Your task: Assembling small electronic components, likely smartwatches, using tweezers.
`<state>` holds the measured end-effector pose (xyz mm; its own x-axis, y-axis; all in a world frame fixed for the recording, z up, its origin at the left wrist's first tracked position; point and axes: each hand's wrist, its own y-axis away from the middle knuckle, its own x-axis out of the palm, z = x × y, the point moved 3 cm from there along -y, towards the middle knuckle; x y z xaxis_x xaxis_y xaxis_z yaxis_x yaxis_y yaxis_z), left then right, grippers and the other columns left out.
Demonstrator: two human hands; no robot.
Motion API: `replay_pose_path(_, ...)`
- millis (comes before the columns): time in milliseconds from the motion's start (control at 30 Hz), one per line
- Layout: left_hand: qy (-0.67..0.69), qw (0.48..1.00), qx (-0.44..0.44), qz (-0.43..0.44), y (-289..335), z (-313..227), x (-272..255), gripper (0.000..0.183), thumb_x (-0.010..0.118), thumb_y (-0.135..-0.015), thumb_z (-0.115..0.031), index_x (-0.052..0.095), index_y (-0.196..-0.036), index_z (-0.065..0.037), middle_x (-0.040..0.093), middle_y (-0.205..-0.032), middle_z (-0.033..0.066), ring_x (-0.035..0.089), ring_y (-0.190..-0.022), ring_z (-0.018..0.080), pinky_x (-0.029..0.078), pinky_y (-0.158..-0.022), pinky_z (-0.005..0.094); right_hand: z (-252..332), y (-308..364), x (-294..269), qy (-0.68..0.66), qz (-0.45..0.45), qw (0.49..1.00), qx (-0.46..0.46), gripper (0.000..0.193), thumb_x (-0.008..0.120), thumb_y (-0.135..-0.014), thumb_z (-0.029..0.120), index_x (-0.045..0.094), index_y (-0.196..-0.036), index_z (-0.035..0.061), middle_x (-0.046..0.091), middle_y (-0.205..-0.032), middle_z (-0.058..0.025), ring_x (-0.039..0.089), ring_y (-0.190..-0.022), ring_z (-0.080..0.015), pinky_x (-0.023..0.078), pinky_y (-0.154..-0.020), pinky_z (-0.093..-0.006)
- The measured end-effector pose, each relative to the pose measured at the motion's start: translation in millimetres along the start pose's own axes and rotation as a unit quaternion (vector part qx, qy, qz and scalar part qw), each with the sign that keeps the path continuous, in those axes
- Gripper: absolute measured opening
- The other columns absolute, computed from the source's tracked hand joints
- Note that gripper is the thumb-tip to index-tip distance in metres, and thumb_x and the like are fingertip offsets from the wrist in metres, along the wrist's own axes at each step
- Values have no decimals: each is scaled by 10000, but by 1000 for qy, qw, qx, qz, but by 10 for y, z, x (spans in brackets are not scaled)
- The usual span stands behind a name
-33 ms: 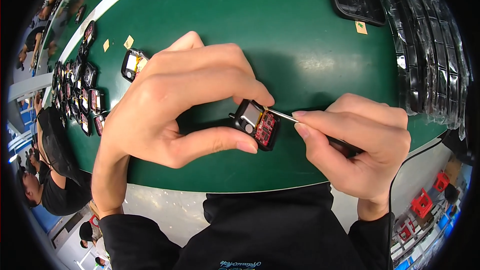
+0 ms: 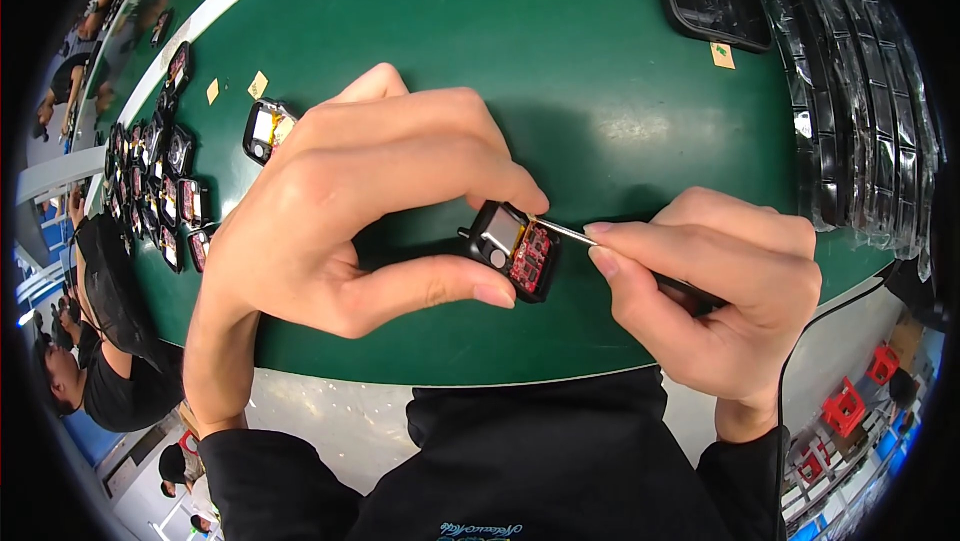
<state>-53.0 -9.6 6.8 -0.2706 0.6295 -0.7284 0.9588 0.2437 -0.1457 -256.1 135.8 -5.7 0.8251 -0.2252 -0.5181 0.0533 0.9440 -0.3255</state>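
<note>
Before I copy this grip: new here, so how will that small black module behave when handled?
The module probably feels light and stiff: the left hand pinches it with two fingers. Its exposed red board looks fragile. The boxy shape shouldn't roll, though it could twist under the tool.

- One view only, from the camera on my head, so no second view shares the scene with it.
- It looks steeply down over my chest onto the green table (image 2: 420,21), whose near edge curves across the lower frame.
- It sits close: my left hand (image 2: 370,201) and right hand (image 2: 715,281) fill the centre, forearms entering from the bottom edge.
- The fisheye bends straight lines toward the rim; the table's pale far-left border bows, and dark corners ring the picture.
- At the left margin the view reaches past the table to the floor below, and at the lower right to red items there.
</note>
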Motion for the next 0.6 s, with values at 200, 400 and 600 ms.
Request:
replay_pose_path(200, -20, 1000, 18, 9, -12, -16, -23, 601, 913, -749, -561, 859, -1083, -63, 743, -914, 61, 610, -753, 197, 360, -729, 346, 38, 6, 4, 9, 1, 1000, 5, 233, 834, -756, -100, 871, -968, -11, 652, -653, -24, 504, -476, -47, 316, -445, -227)
replay_pose_path(400, -14, 1000, 6, 6, -24, -17, -17, 600, 918, -738, -551, 858, -1071, -55, 747, -924, 69, 612, -763, 201, 364, -735, 345, 2, 25, -15, 0, -5, 1000, 1, 243, 840, -750, -100, 872, -973, -8, 654, -660, -17, 496, -468, -40, 316, -438, -221)
replay_pose_path(600, -14, 1000, -6, 7, -23, -22, -12, 612, 927, -727, -552, 857, -1068, -48, 752, -933, 79, 619, -767, 212, 367, -742, 346, 11, -3, -13, 3, 11, 1000, -12, 237, 842, -752, -101, 868, -971, -13, 646, -652, -21, 521, -470, -52, 339, -435, -229)
